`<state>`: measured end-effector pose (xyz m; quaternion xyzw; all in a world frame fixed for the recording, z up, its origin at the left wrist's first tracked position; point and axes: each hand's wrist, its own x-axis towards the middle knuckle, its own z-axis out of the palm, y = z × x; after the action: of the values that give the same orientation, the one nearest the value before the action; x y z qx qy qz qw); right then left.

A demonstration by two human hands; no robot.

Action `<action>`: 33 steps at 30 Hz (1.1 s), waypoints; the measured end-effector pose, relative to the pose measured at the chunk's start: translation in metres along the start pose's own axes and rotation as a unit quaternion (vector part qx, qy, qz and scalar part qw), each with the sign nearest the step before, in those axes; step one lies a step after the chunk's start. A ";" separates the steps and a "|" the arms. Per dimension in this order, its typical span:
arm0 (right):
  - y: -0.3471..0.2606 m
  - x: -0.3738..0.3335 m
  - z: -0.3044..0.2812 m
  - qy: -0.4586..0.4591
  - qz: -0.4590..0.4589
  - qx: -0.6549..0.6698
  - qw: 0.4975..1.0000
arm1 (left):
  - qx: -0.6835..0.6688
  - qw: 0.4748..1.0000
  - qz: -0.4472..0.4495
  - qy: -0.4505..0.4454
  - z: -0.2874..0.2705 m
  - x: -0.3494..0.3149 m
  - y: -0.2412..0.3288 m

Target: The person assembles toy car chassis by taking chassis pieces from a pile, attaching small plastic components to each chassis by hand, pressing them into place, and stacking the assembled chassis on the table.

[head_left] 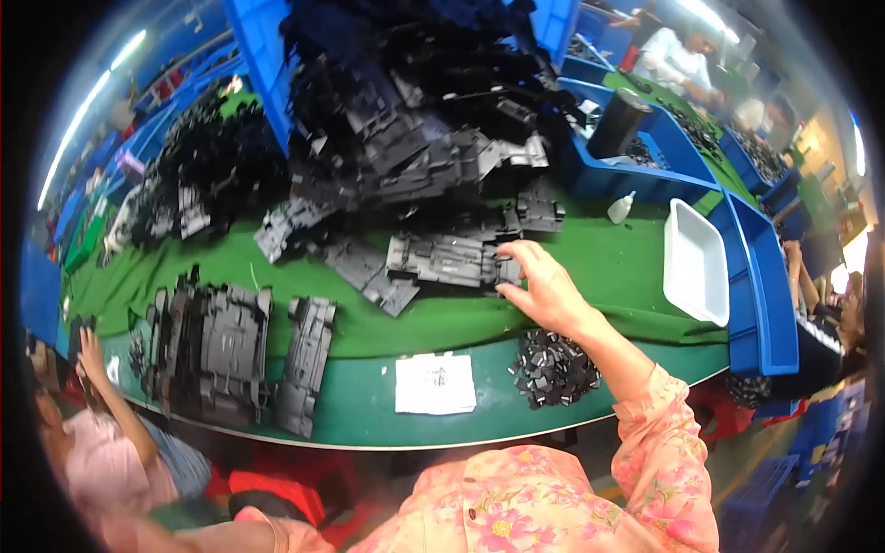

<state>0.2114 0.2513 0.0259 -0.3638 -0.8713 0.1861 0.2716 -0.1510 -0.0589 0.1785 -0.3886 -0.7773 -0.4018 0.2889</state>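
Observation:
My right hand [546, 288] reaches forward over the green bench top [442, 318]. Its fingers and thumb close on the right end of a flat dark grey moulded plastic part [447, 260], which lies at the foot of a big heap of similar black and grey parts [415, 120]. A small pile of black clips [553, 369] sits just below my wrist, near the bench's front edge. My sleeve is pink with a flower print. My left hand does not show.
Stacks of grey parts [221, 355] stand upright at the front left, another stack [309, 364] beside them. A white paper sheet [435, 383] lies at the front. A white tray [696, 263], blue bins [645, 175] and a small white bottle [621, 207] are to the right. A co-worker's hand [90, 350] works at the left.

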 end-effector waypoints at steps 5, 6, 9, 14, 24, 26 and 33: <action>-0.009 0.014 0.010 -0.084 0.068 0.013 0.994 | -0.035 0.997 -0.068 0.016 -0.063 -0.050 -0.024; -0.007 0.015 0.014 -0.088 0.067 0.014 0.994 | -0.051 0.996 -0.076 0.016 -0.062 -0.054 -0.019; 0.000 0.011 0.016 -0.080 0.071 0.008 0.994 | -0.122 0.988 -0.099 0.011 -0.014 -0.043 0.021; -0.015 0.006 0.008 -0.066 0.053 0.031 0.996 | -0.221 0.967 -0.124 0.008 -0.010 -0.055 0.036; -0.019 -0.020 -0.020 -0.016 -0.004 -0.012 1.000 | -0.388 0.913 -0.124 0.008 0.028 -0.038 0.120; -0.023 -0.021 -0.017 -0.009 -0.017 -0.017 1.000 | -0.427 0.896 -0.123 0.005 0.008 -0.056 0.102; -0.027 -0.027 -0.019 -0.005 -0.021 -0.014 1.000 | -0.566 0.812 -0.143 -0.011 0.022 -0.060 0.109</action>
<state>0.2245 0.2157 0.0463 -0.3479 -0.8828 0.1704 0.2657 -0.0312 -0.0215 0.1649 -0.3726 -0.4625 -0.8028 -0.0516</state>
